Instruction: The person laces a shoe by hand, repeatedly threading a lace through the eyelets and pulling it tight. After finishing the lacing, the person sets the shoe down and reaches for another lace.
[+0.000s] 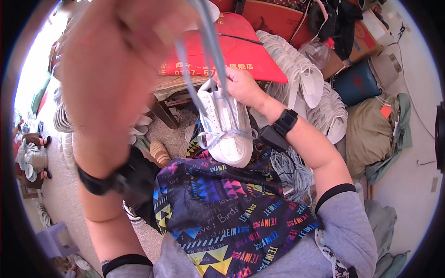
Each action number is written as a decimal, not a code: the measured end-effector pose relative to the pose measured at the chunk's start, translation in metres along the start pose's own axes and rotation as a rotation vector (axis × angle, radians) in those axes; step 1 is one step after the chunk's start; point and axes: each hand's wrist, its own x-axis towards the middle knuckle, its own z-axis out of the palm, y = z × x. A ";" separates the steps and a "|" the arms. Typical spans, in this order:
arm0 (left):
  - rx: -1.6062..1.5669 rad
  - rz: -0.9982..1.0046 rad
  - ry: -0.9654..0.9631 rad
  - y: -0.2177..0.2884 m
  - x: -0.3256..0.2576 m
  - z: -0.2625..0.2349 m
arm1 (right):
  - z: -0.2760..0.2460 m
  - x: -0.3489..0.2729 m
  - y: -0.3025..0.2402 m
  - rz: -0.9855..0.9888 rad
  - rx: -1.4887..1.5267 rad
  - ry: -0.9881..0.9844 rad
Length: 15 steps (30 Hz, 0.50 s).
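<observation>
Two hands work one white sneaker (225, 127), propped on the lap at centre: right hand (238, 85) grips its far end to steady it — left hand (116, 60), raised near the cam, pinches pale-blue laces (211, 41) taut.

A small shoe workshop: stacks of white soles (296, 69) lie just beyond the hand holding a white shoe (227, 125), bundled laces (292, 169) beneath it.

shoe (225, 125) on lap, soles (296, 74) stacked behind, stool (53, 241) left
</observation>
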 end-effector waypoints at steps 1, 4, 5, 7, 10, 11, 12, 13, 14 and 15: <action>-0.908 -0.067 -0.041 0.007 0.018 -0.024 | 0.001 0.000 -0.006 0.062 0.020 -0.096; -1.047 -0.003 -0.004 -0.034 0.036 -0.046 | -0.009 -0.009 0.000 0.112 0.041 -0.025; -0.381 -0.042 0.178 -0.036 0.019 -0.039 | -0.002 -0.010 -0.004 0.099 0.050 -0.050; 0.173 -0.229 0.273 -0.084 -0.018 -0.018 | -0.006 -0.017 0.002 0.004 0.227 0.016; 0.263 -0.512 0.168 -0.134 -0.106 0.005 | -0.009 -0.043 -0.017 -0.281 -0.133 0.205; 0.170 -0.628 0.169 -0.145 -0.132 0.012 | -0.018 -0.055 -0.022 -0.254 -0.293 0.139; 0.078 -0.746 0.170 -0.151 -0.152 0.019 | -0.022 -0.068 -0.024 -0.249 -0.290 0.138; 0.036 -0.813 0.147 -0.155 -0.166 0.022 | -0.025 -0.080 -0.026 -0.238 -0.387 0.071; -0.005 -0.879 0.126 -0.157 -0.175 0.022 | -0.023 -0.090 -0.026 -0.228 -0.482 0.001; -0.024 -0.882 0.117 -0.156 -0.177 0.025 | -0.020 -0.098 -0.025 -0.264 -0.513 0.029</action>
